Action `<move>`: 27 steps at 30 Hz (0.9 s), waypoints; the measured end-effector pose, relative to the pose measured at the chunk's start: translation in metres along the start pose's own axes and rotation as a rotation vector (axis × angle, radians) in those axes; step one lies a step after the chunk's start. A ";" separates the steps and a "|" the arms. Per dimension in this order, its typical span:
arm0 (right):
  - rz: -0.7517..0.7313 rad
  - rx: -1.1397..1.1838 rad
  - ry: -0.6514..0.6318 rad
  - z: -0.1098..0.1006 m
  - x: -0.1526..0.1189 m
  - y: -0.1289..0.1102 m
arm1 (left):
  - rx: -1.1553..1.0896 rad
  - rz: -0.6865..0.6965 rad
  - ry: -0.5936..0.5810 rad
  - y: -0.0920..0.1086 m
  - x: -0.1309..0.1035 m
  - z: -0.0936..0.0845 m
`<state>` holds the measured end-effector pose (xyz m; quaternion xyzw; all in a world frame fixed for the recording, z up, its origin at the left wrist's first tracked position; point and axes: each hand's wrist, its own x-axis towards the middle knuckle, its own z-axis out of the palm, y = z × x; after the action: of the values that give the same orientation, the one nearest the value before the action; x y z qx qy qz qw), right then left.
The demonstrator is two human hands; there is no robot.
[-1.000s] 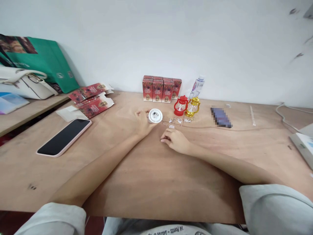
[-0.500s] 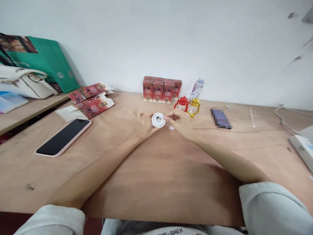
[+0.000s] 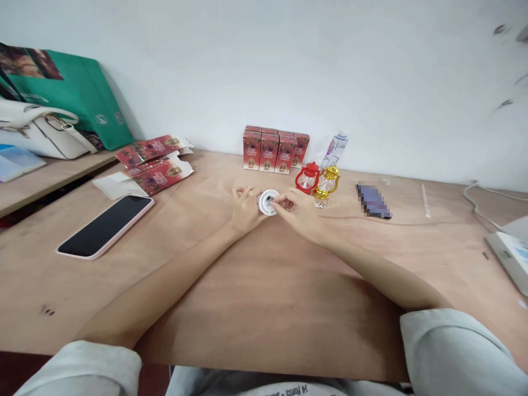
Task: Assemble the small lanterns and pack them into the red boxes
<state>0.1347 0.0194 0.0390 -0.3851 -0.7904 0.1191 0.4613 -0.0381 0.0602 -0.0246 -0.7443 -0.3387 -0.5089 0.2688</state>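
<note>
My left hand [image 3: 246,210] is wrapped round the side of a white round base [image 3: 266,208], whose flat face is turned up towards me. A small dark recess shows in the middle of that face; whatever is below the base is hidden. Thumb and forefinger of my right hand [image 3: 297,212] are pinched together at the recess, and I cannot make out anything between them. Just beyond the right hand stand a small red lantern [image 3: 307,190] and a small gold lantern [image 3: 325,192], with a little white tag [image 3: 319,204] in front of the gold one.
Several red printed boxes [image 3: 268,153] and a water bottle [image 3: 337,147] stand by the wall. Opened red cartons [image 3: 163,179] and a phone [image 3: 105,228] lie left. Another, pixelated phone-like object [image 3: 373,201] lies right, near a white cable [image 3: 480,206]. A green bag [image 3: 88,93] leans at far left.
My right thumb and forefinger have moved left from the rim of the white base onto its middle. A white tag seen below the right hand is now out of sight. My left hand keeps its hold.
</note>
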 end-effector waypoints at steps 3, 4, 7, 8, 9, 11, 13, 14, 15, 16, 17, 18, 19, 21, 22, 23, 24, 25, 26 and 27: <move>-0.009 -0.003 -0.010 0.000 0.000 0.000 | -0.006 -0.021 -0.031 0.000 0.000 -0.001; -0.015 0.004 -0.008 0.000 0.000 -0.001 | -0.009 -0.035 -0.052 0.000 0.000 -0.001; -0.043 0.036 0.035 -0.004 0.001 -0.002 | -0.020 -0.095 -0.098 0.001 0.000 -0.001; -0.051 0.042 0.059 -0.007 0.001 -0.003 | -0.021 -0.110 -0.110 0.001 0.000 -0.001; -0.052 0.043 0.087 -0.010 0.003 -0.002 | -0.019 -0.123 -0.118 0.002 0.001 -0.001; -0.031 0.030 0.141 -0.017 0.007 0.000 | -0.017 -0.148 -0.118 0.003 0.003 -0.001; 0.010 -0.011 0.160 -0.023 0.013 0.008 | -0.023 -0.179 -0.112 0.003 0.004 -0.002; 0.033 -0.051 0.139 -0.026 0.016 0.013 | -0.027 -0.195 -0.113 0.004 0.005 -0.003; 0.060 -0.110 0.091 -0.028 0.019 0.020 | -0.028 -0.208 -0.119 0.004 0.005 -0.004; 0.094 -0.184 0.020 -0.029 0.022 0.027 | -0.027 -0.219 -0.134 0.003 0.005 -0.004; 0.130 -0.266 -0.074 -0.029 0.024 0.034 | -0.025 -0.230 -0.150 0.003 0.005 -0.004; 0.166 -0.350 -0.173 -0.029 0.025 0.041 | -0.024 -0.237 -0.163 0.002 0.005 -0.005; 0.189 -0.429 -0.266 -0.029 0.025 0.048 | -0.026 -0.242 -0.172 0.002 0.005 -0.004; 0.213 -0.544 -0.409 -0.027 0.024 0.058 | -0.026 -0.238 -0.159 0.000 0.003 -0.003; 0.217 -0.575 -0.453 -0.027 0.023 0.061 | -0.023 -0.232 -0.150 -0.001 0.002 -0.002; 0.220 -0.591 -0.481 -0.026 0.022 0.064 | -0.017 -0.226 -0.144 -0.002 0.002 -0.001; 0.224 -0.595 -0.496 -0.026 0.021 0.066 | -0.010 -0.220 -0.142 -0.003 0.001 -0.001; 0.226 -0.594 -0.503 -0.025 0.020 0.067 | -0.006 -0.215 -0.145 -0.003 0.000 0.000; 0.227 -0.596 -0.511 -0.025 0.020 0.068 | -0.007 -0.212 -0.154 -0.003 0.000 0.001; 0.225 -0.599 -0.517 -0.024 0.019 0.068 | -0.011 -0.209 -0.162 -0.003 0.000 0.001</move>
<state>0.1831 0.0749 0.0272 -0.5438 -0.8329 0.0264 0.0991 -0.0404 0.0629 -0.0250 -0.7450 -0.4323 -0.4743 0.1818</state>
